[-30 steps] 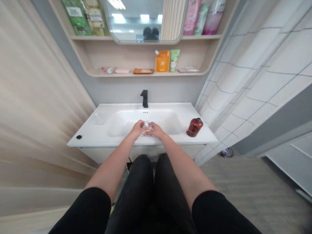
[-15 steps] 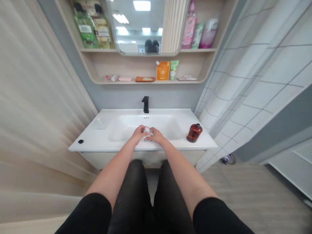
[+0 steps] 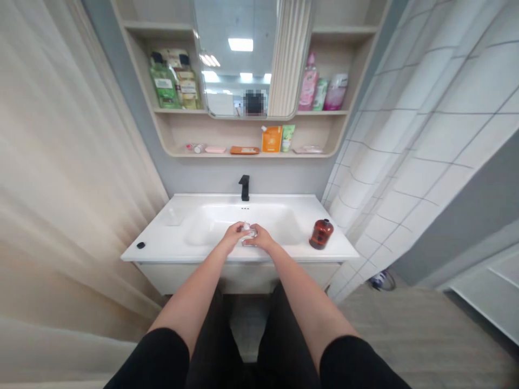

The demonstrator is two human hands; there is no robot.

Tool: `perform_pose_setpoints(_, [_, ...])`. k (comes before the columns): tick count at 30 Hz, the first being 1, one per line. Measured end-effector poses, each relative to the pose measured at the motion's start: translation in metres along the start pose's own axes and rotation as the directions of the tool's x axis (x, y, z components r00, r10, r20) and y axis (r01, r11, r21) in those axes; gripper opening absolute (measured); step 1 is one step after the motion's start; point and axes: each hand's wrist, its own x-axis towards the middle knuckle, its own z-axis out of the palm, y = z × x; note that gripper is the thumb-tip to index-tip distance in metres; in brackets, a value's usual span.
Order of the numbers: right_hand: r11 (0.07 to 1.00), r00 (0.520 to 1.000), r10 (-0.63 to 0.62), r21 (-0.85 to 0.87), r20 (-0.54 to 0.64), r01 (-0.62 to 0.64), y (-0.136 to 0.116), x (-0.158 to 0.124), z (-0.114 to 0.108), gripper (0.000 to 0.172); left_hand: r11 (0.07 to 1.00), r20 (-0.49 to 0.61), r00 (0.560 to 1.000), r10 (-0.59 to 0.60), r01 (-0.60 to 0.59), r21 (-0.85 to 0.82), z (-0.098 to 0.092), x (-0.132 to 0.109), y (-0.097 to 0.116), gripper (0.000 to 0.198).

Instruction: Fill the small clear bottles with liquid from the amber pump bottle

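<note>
Over the front rim of the white sink [image 3: 290, 227], a small clear bottle with a white top [image 3: 250, 235] is between my two hands. My right hand [image 3: 262, 236] is wrapped round the bottle's body. At its white top, my left hand [image 3: 234, 236] has its fingers closed; whether the top is a cap or a pump is too small to tell. A brown, see-through bottle [image 3: 321, 234] stands on the counter to the right, its neck bare. Far to the left lies a small black cap [image 3: 140, 245].
Behind the sink rises a black faucet [image 3: 245, 188]. A faint transparent object [image 3: 174, 217] is on the counter's left. Above, a shelf unit holds an orange pouch [image 3: 271, 139], a green tube [image 3: 287, 138] and several bottles around a mirror [image 3: 239, 65]. Curtains hang on both sides.
The view has tilted upward, so the sink, hands and shelf sit lower in the picture. Both hands stay on the clear bottle, with the left fingers slightly shifted at its top.
</note>
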Motion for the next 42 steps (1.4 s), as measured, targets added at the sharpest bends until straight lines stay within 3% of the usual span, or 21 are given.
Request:
perform_pose_setpoints(5, [1.0, 1.0, -0.006, -0.011, -0.006, 0.005, 0.003, 0.001, 0.001, 0.072, 0.994, -0.027, 0.998, 0.051, -0.053, -0.099, -0.003, -0.001, 0.0, 0.051])
perform_pose_setpoints(13, [1.0, 1.0, -0.001, 0.025, 0.003, 0.001, 0.006, 0.0, 0.001, 0.07, 0.999, -0.061, 0.998, 0.035, -0.034, 0.018, 0.003, 0.001, -0.003, 0.044])
perform_pose_setpoints(16, [1.0, 1.0, 0.005, -0.029, -0.018, -0.005, 0.002, -0.001, 0.0, 0.07, 0.977, -0.146, 0.985, 0.097, -0.066, 0.204, 0.004, -0.003, 0.007, 0.033])
perform_pose_setpoints(18, [0.998, 0.999, -0.003, -0.065, -0.032, 0.001, -0.001, -0.002, 0.0, 0.071, 0.889, -0.16, 0.963, 0.219, -0.129, 0.438, 0.004, -0.005, 0.019, 0.024])
perform_pose_setpoints(21, [0.996, 0.999, -0.025, -0.091, -0.039, 0.022, -0.004, -0.003, 0.0, 0.073, 0.697, -0.064, 0.934, 0.351, -0.215, 0.684, 0.002, -0.004, 0.045, 0.016])
perform_pose_setpoints(23, [0.995, 0.999, -0.027, -0.098, -0.039, 0.023, -0.007, -0.005, 0.0, 0.072, 0.662, -0.01, 0.949, 0.314, -0.211, 0.719, 0.001, 0.0, 0.062, 0.012])
perform_pose_setpoints(28, [0.996, 0.998, 0.006, -0.09, -0.06, -0.011, -0.014, -0.009, -0.001, 0.072, 0.749, -0.013, 0.984, 0.177, -0.126, 0.65, -0.003, 0.014, 0.082, 0.028])
perform_pose_setpoints(42, [0.998, 0.998, 0.052, -0.035, -0.044, -0.053, -0.013, -0.008, -0.003, 0.075, 0.787, -0.125, 0.977, 0.17, -0.058, 0.614, -0.021, 0.003, 0.088, 0.029])
